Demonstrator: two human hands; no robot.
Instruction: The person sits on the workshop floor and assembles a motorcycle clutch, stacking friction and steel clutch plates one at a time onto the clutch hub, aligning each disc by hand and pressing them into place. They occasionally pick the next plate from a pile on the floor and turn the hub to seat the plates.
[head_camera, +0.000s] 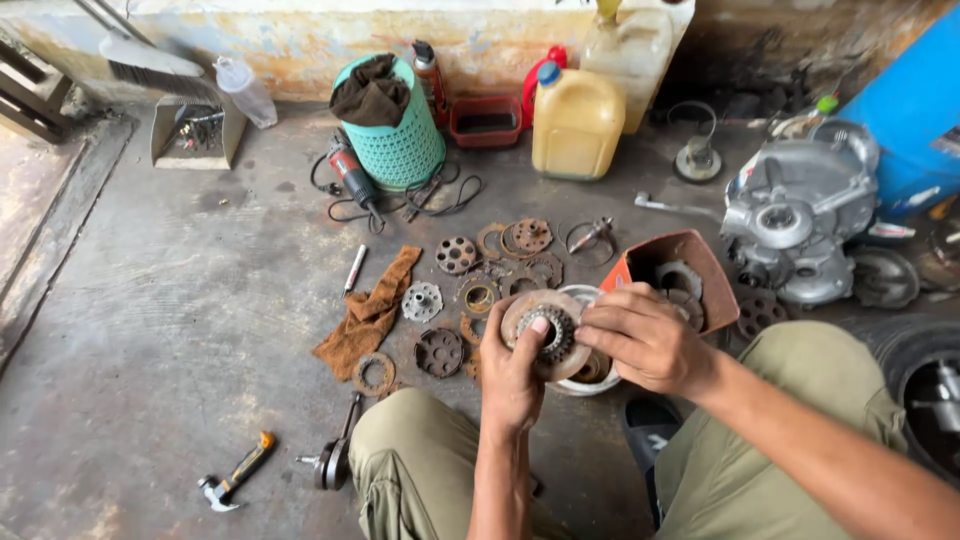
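Gripping a round clutch plate (545, 333) with 2 hands, left hand (512, 370) cupped beneath, right hand (640, 335) pinching its rim, above the concrete floor (180, 330) beside scattered rusty discs (480, 270).

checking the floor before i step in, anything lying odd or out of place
A claw hammer with an orange-and-black handle lies alone on the concrete floor, apart from the rusty round plates. A crumpled brown rag lies beside them.
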